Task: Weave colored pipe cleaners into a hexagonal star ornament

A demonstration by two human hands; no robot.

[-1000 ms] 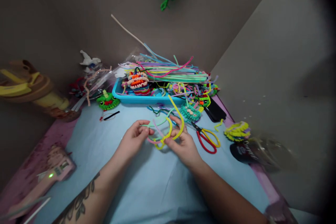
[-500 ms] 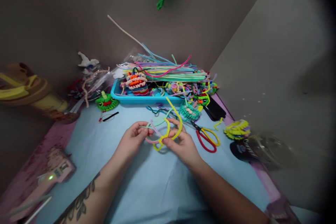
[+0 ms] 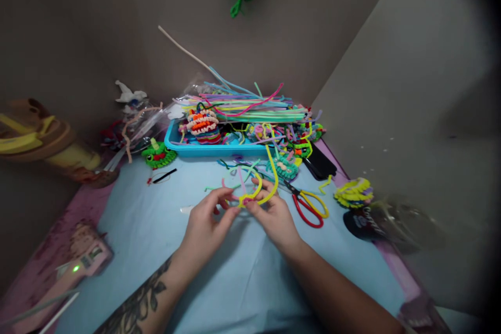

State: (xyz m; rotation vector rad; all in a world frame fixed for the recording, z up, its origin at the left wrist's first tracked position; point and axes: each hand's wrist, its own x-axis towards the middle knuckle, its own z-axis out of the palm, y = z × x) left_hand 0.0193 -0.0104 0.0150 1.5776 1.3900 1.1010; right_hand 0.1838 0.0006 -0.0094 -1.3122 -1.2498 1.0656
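Note:
Between my two hands is a looped piece of bent pipe cleaners (image 3: 260,180) in yellow, pink, lilac and mint green. My right hand (image 3: 276,219) pinches it with thumb and fingers where the yellow strand crosses the others. A long yellow end curves up past those fingers. My left hand (image 3: 207,222) is closed at the piece's left side, its thumb tip close to the right thumb. Exactly which strand the left fingers grip is hidden. Just right of my right hand lie scissors (image 3: 309,206) with one red and one yellow handle.
A blue tray (image 3: 219,151) at the back holds many pipe cleaners (image 3: 254,107) and crafted pieces. Around it are a green figure (image 3: 158,155), a teal piece (image 3: 284,166) and a black phone (image 3: 321,162). A pink glue gun (image 3: 88,261) with a green light lies left; a yellow piece (image 3: 354,193) right.
My left hand has moved right, from the mint and pink loops to the yellow crossing by my right thumb. The looped piece has turned, and its yellow end now stands further right.

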